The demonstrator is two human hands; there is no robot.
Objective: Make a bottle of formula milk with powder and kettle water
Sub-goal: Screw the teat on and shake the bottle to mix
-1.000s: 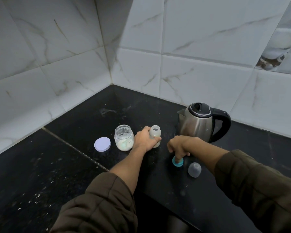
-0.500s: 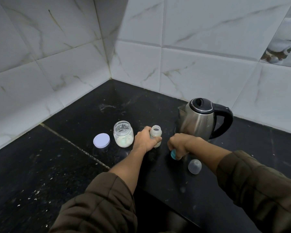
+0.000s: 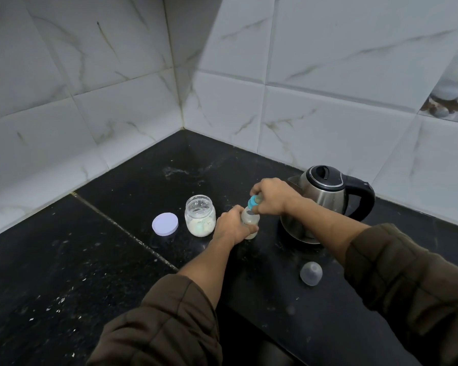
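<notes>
Both hands busy: left hand (image 3: 232,228) gripping bottle (image 3: 250,222), right hand (image 3: 271,196) pinching teal teat ring (image 3: 253,202) above it

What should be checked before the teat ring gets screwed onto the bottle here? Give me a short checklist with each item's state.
1. Bottle upright on the counter: ok.
2. Left hand wrapped around the bottle to steady it: ok.
3. Blue teat ring in the right hand, at the bottle's mouth: ok, though it sits tilted.
4. Ring square on the thread: cannot tell, fingers cover the joint.
5. Bottle filled with a pale liquid: ok; exact level cannot tell.
6. Clear cap within reach on the counter, near the kettle: ok.
</notes>
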